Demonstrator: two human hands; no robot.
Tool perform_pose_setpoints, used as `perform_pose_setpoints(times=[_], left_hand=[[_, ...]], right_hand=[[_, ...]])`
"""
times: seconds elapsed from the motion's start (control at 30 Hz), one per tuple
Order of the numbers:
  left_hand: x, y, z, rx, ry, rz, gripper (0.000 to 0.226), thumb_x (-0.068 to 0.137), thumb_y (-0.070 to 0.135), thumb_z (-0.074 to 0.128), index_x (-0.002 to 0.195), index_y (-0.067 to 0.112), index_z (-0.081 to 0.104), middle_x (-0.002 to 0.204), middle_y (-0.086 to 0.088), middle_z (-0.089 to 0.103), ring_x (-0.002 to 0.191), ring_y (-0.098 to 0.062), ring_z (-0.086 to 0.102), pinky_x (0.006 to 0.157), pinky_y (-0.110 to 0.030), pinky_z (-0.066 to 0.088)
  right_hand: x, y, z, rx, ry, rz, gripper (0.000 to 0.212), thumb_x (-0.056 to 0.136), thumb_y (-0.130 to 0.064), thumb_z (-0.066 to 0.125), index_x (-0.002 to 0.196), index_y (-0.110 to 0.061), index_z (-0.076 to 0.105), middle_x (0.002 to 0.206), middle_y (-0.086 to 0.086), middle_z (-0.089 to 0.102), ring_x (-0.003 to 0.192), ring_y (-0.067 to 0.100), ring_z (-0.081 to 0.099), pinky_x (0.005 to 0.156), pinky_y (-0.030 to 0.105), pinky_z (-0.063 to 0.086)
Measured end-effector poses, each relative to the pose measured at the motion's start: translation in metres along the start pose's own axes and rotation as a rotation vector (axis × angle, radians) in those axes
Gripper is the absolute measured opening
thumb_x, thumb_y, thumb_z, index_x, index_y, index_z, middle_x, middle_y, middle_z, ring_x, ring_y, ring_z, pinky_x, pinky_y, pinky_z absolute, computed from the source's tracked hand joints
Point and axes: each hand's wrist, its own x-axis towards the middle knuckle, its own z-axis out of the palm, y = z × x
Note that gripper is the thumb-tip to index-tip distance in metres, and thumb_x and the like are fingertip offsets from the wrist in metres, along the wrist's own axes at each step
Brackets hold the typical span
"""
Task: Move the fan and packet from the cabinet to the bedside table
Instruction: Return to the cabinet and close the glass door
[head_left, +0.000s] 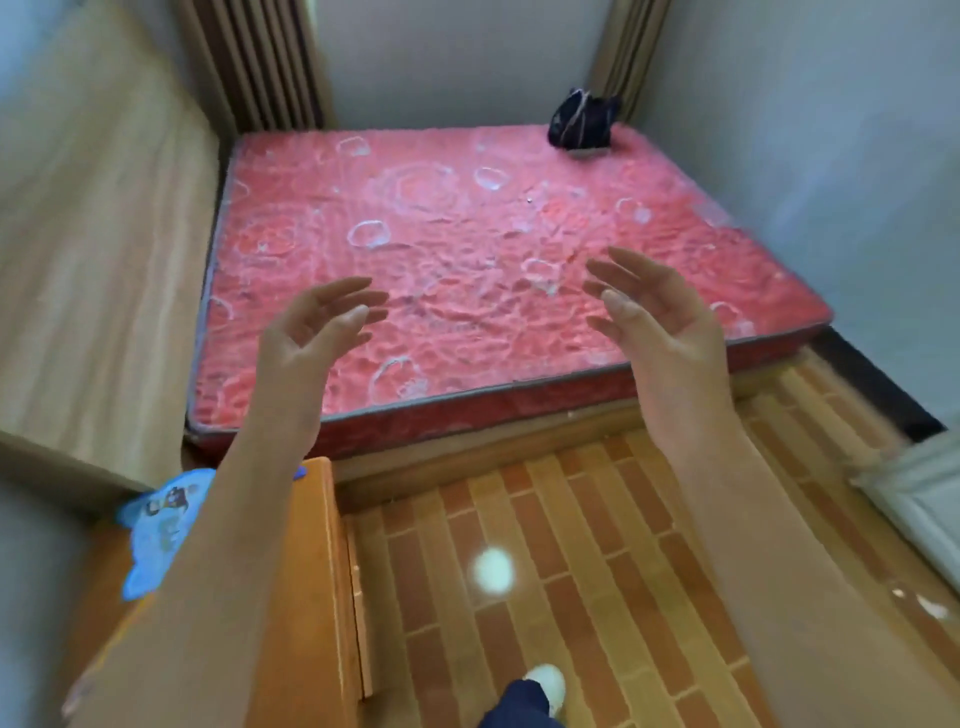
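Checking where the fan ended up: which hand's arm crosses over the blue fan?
The left hand: its forearm covers part of the blue fan on the orange bedside table. The right hand is over the floor side.

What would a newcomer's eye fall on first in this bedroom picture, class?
The bare red mattress fills the middle, with a dark bag at its far right corner. Two empty hands, left hand and right hand, hover open above it. A blue fan lies on the orange bedside table, lower left.

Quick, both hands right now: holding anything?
Left hand: open, holding nothing.
Right hand: open, holding nothing.
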Motion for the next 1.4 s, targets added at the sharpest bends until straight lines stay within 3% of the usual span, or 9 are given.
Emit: perform_pose_setpoints(times=[0.13, 0.3, 0.43, 0.57, 0.8, 1.1, 1.23, 1.4], left_hand=[[0.02, -0.007, 0.082, -0.032, -0.154, -0.012, 0.029, 0.077, 0.024, 0.064, 0.106, 0.021, 0.066, 0.1, 0.004, 0.074, 0.1, -0.024, 0.068, 0.089, -0.033, 0.052], [0.037, -0.017, 0.185, -0.095, -0.328, -0.037, 0.024, 0.08, 0.014, 0.061, 0.101, 0.024, 0.068, 0.097, 0.005, 0.074, 0.098, -0.021, 0.069, 0.087, -0.032, 0.053], [0.042, -0.024, 0.256, -0.111, -0.45, -0.04, 0.024, 0.085, 0.006, 0.061, 0.102, 0.022, 0.067, 0.097, 0.004, 0.074, 0.1, -0.022, 0.068, 0.089, -0.032, 0.052], [0.04, -0.026, 0.311, -0.147, -0.571, -0.039, 0.024, 0.079, 0.015, 0.06, 0.099, 0.026, 0.069, 0.095, 0.005, 0.075, 0.099, -0.019, 0.068, 0.086, -0.027, 0.053], [0.032, -0.025, 0.384, -0.222, -0.778, -0.024, 0.025, 0.072, 0.028, 0.065, 0.096, 0.034, 0.071, 0.098, 0.004, 0.074, 0.1, -0.022, 0.068, 0.088, -0.031, 0.053], [0.027, 0.0, 0.464, -0.356, -0.97, -0.03, 0.025, 0.078, 0.015, 0.061, 0.095, 0.03, 0.071, 0.096, 0.003, 0.074, 0.096, -0.02, 0.069, 0.08, -0.025, 0.053], [0.037, 0.03, 0.492, -0.423, -1.036, 0.035, 0.024, 0.082, 0.015, 0.06, 0.099, 0.028, 0.069, 0.1, 0.003, 0.074, 0.101, -0.021, 0.067, 0.087, -0.03, 0.052], [0.045, 0.059, 0.518, -0.499, -1.075, 0.089, 0.022, 0.084, 0.013, 0.06, 0.102, 0.024, 0.067, 0.098, 0.004, 0.074, 0.1, -0.019, 0.068, 0.083, -0.027, 0.05]], right_hand=[[-0.008, -0.021, -0.075, -0.039, 0.194, -0.027, 0.03, 0.086, -0.003, 0.058, 0.115, -0.012, 0.059, 0.11, 0.001, 0.068, 0.11, 0.02, 0.063, 0.091, 0.03, 0.051], [-0.016, -0.042, -0.163, -0.085, 0.385, -0.082, 0.028, 0.082, -0.014, 0.061, 0.108, -0.024, 0.063, 0.107, -0.006, 0.07, 0.109, 0.015, 0.063, 0.087, 0.027, 0.051], [-0.03, -0.055, -0.218, -0.135, 0.525, -0.132, 0.027, 0.089, -0.006, 0.056, 0.108, -0.025, 0.062, 0.104, -0.008, 0.071, 0.11, 0.016, 0.063, 0.091, 0.033, 0.051], [-0.049, -0.066, -0.256, -0.167, 0.656, -0.156, 0.028, 0.089, -0.005, 0.054, 0.108, -0.023, 0.061, 0.102, -0.01, 0.07, 0.106, 0.014, 0.064, 0.091, 0.03, 0.052], [-0.091, -0.089, -0.295, -0.222, 0.845, -0.197, 0.029, 0.089, -0.003, 0.053, 0.109, -0.022, 0.061, 0.108, -0.004, 0.068, 0.106, 0.014, 0.063, 0.088, 0.028, 0.052], [-0.129, -0.126, -0.309, -0.31, 1.062, -0.293, 0.03, 0.088, -0.002, 0.053, 0.113, -0.016, 0.06, 0.108, -0.003, 0.068, 0.11, 0.019, 0.062, 0.087, 0.029, 0.052], [-0.128, -0.152, -0.304, -0.357, 1.09, -0.37, 0.029, 0.088, -0.003, 0.053, 0.112, -0.018, 0.06, 0.108, -0.004, 0.068, 0.109, 0.017, 0.062, 0.088, 0.027, 0.052], [-0.119, -0.179, -0.296, -0.432, 1.088, -0.455, 0.028, 0.089, -0.004, 0.053, 0.108, -0.022, 0.062, 0.109, -0.003, 0.068, 0.11, 0.017, 0.062, 0.088, 0.028, 0.053]])
